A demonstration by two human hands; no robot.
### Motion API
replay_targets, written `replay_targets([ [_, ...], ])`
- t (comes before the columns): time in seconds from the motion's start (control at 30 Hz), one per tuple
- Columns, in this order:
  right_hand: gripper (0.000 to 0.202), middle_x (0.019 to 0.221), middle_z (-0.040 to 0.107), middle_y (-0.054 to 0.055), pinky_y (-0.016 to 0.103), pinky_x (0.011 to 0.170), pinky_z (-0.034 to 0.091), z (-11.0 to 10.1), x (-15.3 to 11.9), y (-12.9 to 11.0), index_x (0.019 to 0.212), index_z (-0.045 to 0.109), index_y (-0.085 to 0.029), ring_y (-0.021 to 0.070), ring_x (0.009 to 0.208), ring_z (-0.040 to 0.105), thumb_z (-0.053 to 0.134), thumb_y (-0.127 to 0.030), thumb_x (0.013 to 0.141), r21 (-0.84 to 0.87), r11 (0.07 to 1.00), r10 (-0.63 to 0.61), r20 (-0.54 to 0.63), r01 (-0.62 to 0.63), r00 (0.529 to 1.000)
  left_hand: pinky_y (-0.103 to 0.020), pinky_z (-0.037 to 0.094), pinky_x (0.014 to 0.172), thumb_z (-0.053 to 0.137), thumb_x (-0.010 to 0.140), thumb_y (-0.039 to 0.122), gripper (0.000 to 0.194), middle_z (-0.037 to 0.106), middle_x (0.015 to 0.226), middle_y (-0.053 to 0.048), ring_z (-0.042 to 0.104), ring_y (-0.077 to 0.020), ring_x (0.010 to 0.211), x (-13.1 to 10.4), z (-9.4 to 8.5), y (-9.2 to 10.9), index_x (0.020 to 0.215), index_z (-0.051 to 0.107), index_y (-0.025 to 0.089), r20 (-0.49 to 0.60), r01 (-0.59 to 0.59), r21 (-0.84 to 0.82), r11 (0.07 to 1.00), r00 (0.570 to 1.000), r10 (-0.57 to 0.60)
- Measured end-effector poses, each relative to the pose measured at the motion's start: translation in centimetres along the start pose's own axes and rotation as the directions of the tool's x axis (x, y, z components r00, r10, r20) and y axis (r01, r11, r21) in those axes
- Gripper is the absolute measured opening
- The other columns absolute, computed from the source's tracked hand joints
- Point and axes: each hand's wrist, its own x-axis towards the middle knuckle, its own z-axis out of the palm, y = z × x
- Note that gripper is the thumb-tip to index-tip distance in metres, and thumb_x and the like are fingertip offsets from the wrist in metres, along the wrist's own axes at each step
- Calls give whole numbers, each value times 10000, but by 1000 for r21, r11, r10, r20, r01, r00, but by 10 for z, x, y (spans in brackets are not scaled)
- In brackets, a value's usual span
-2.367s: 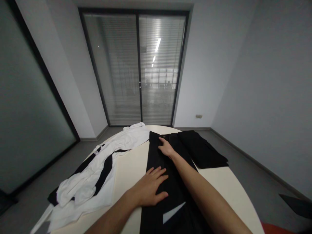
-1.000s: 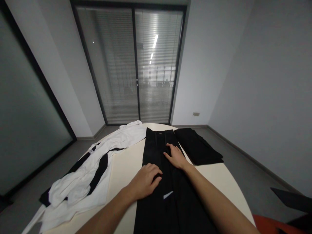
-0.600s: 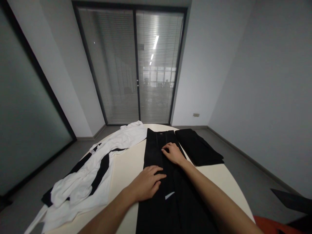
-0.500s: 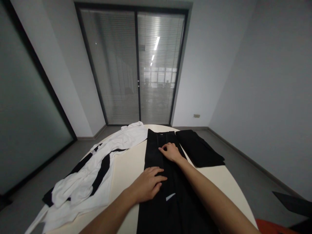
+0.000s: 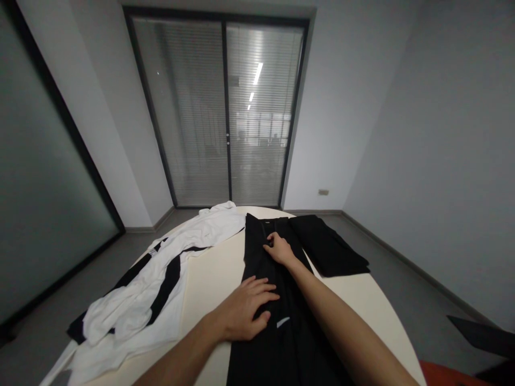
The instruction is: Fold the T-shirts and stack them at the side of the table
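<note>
A pair of black pants (image 5: 261,354) lies lengthwise over the table, its waistband at the far end and a small white mark near my left hand. My left hand (image 5: 248,310) rests flat on the near part of the pants, fingers spread toward the right. Farther up, just below the waistband, my right hand (image 5: 279,249) pinches the black cloth between thumb and fingers. Exactly which fold or seam it grips is too dark to make out. The pants run out of view at the bottom.
A folded black garment (image 5: 328,244) lies at the right, against the pants. On the left a crumpled white garment with black stripes (image 5: 161,289) spreads over the round cream table (image 5: 209,284). Something red (image 5: 442,373) shows past the table's right edge.
The fingers of my right hand have closed on the cloth, which is pulled slightly right. My left hand has slid a little to the right, the cloth beneath shifting with it.
</note>
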Motion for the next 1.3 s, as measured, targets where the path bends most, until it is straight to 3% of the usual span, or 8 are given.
replay_targets([
  [0.27, 282, 861, 693, -1, 281, 773, 464, 7, 13, 9, 1138, 624, -208, 160, 817, 650, 649, -325, 883, 224, 974, -33, -7, 34, 999, -658, 165, 1178, 726, 781, 431, 789, 270, 1626, -122, 220, -393, 1493, -1, 6, 7, 1499, 429, 294, 137, -33, 77, 996, 990, 22],
  [0.47, 277, 806, 707, 10, 262, 756, 495, -4, 13, 18, 1142, 643, -149, 150, 764, 656, 631, -252, 885, 301, 942, -170, 53, 147, 984, -631, 267, 1151, 767, 726, 506, 789, 390, 1563, -152, 341, -414, 1435, -5, -1, 15, 1439, 516, 278, 134, 8, 135, 991, 991, -26],
  [0.57, 254, 916, 726, 37, 289, 843, 488, -16, 10, 26, 1135, 660, -164, 163, 858, 662, 575, -193, 898, 285, 935, -224, 24, 209, 974, -551, 351, 1131, 760, 725, 435, 659, 491, 1478, -132, 449, -374, 1356, -7, -7, 16, 1337, 603, 247, 113, -16, 157, 988, 994, -2],
  [0.7, 207, 983, 723, 65, 352, 914, 466, -27, -2, 36, 1042, 720, -192, 214, 937, 643, 595, -200, 877, 67, 920, -389, 54, 385, 920, -453, 393, 1114, 662, 778, 192, 365, 580, 1391, -82, 520, -285, 1299, -6, -11, 10, 1141, 673, 234, 108, -60, 191, 980, 993, 40],
  [0.83, 211, 1070, 708, 79, 375, 977, 439, -26, -19, 41, 1001, 747, -212, 230, 1026, 613, 554, -265, 934, -5, 868, -493, 101, 496, 864, -403, 430, 1070, 579, 902, 165, 141, 645, 1319, -27, 571, -233, 1251, -3, -9, 4, 982, 667, 241, 71, -91, 137, 986, 994, 82],
  [1.03, 340, 1126, 694, 89, 375, 1012, 418, -21, -35, 43, 1081, 726, -209, 229, 1099, 583, 416, -336, 1020, 27, 876, -482, 19, 481, 876, -362, 415, 1094, 495, 990, 189, 160, 556, 1439, -44, 551, -195, 1279, 4, 3, -1, 1046, 639, 232, -115, -91, 63, 994, 989, 98],
  [1.13, 375, 1187, 676, 90, 385, 1029, 400, -21, -37, 40, 1099, 729, -222, 238, 1143, 567, 411, -406, 1023, 18, 902, -432, 47, 431, 901, -426, 351, 1161, 541, 956, 176, 201, 504, 1494, -57, 473, -232, 1371, 5, 11, -2, 1118, 642, 238, -27, -113, 93, 989, 993, 116],
  [1.3, 345, 1347, 606, 65, 497, 1044, 353, -16, -36, 23, 1086, 740, -282, 319, 1282, 474, 536, -521, 946, -34, 972, -229, 100, 233, 968, -548, 250, 1202, 652, 882, 265, 623, 287, 1624, -122, 256, -318, 1496, 2, 13, 2, 1468, 437, 253, 67, -31, 115, 993, 997, 24],
])
